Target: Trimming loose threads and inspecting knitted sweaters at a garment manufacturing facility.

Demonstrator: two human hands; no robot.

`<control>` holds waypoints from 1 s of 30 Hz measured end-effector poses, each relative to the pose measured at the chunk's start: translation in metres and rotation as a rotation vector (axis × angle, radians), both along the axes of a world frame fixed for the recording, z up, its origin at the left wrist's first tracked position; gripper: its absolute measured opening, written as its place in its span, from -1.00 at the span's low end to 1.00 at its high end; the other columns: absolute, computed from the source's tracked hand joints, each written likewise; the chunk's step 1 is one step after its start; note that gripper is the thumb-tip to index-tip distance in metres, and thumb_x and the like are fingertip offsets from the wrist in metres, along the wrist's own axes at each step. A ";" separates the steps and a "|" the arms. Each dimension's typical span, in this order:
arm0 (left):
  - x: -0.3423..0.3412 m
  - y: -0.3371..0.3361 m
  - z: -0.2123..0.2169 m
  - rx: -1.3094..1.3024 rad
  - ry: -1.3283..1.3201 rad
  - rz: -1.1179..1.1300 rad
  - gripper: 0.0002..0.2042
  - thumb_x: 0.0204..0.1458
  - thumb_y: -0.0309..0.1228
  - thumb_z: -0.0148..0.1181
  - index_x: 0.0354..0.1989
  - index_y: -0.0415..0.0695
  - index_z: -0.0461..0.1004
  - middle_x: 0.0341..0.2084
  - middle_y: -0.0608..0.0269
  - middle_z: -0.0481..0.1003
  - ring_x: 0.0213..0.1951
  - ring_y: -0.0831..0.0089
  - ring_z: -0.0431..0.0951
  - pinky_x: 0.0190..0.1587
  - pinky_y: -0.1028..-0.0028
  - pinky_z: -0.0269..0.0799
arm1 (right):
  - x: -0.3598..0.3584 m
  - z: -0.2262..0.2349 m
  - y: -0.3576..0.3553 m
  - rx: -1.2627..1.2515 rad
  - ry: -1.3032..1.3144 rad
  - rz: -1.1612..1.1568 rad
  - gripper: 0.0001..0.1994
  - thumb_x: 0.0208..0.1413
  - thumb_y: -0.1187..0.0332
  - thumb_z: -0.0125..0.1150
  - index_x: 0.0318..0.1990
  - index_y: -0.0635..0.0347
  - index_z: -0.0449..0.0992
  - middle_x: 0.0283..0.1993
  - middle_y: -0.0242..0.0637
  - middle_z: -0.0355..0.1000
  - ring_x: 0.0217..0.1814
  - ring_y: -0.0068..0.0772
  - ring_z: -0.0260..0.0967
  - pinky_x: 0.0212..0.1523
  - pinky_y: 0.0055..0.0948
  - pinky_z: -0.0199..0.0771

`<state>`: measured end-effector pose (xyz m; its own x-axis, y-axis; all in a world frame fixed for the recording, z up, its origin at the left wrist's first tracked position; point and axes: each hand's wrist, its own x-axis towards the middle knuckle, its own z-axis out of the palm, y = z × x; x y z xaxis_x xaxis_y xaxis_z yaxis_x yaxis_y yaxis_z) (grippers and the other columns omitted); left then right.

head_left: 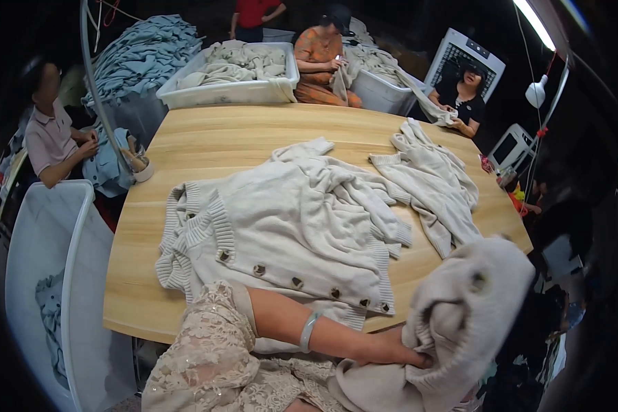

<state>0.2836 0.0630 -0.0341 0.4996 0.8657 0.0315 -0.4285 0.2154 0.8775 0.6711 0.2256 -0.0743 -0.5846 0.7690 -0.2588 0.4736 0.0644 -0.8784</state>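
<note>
My left hand (pixel 399 347) reaches across my front to the right, its fingers closed on a cream knit sweater (pixel 474 316). This sweater is bunched and lifted off the table's near right corner, with a dark round button showing. A pale bangle circles my left wrist. My right hand does not show; a bit of skin appears at the lower edge, and the bunched knit may cover the rest. Beside my left forearm, a cream button-front cardigan (pixel 275 213) lies spread on the table, its ribbed collar to the left and several dark buttons along its near edge.
Another cream knit garment (pixel 432 178) lies on the wooden table (pixel 220 130) at right. White bins (pixel 230 93) of cream knits stand beyond it. A white bin (pixel 82 275) with blue-grey cloth is at left. Several people sit or stand around; a metal pole (pixel 99 96) rises at left.
</note>
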 end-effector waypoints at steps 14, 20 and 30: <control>-0.443 0.210 0.174 0.807 -0.194 0.643 -0.39 0.28 0.04 -0.03 0.28 -0.23 0.26 0.12 0.01 0.45 0.06 0.21 0.52 0.19 0.23 0.41 | -0.287 0.068 0.015 0.307 0.332 -0.088 -0.63 0.30 0.32 0.14 0.18 0.31 0.41 -0.31 -0.25 0.56 -0.52 -0.62 0.47 -0.50 -0.64 0.51; -0.437 0.127 0.102 0.599 0.056 0.997 -0.17 0.12 0.17 0.08 0.37 -0.24 0.04 0.27 -0.10 0.13 0.28 0.13 0.13 0.33 0.20 0.04 | -0.277 0.030 0.020 0.224 0.248 -0.099 -0.61 0.28 0.38 0.17 0.21 0.32 0.38 -0.28 -0.26 0.55 -0.47 -0.64 0.46 -0.49 -0.67 0.47; -0.307 -0.116 -0.032 0.514 1.573 0.558 -0.51 -0.15 -0.36 0.43 0.03 -0.11 0.50 0.01 0.12 0.43 0.09 0.10 0.39 0.12 0.23 0.31 | -0.342 -0.005 -0.036 0.736 0.070 0.352 -0.46 -0.14 0.37 0.47 0.08 0.17 0.50 -0.08 -0.19 0.47 -0.06 -0.21 0.45 -0.06 -0.30 0.48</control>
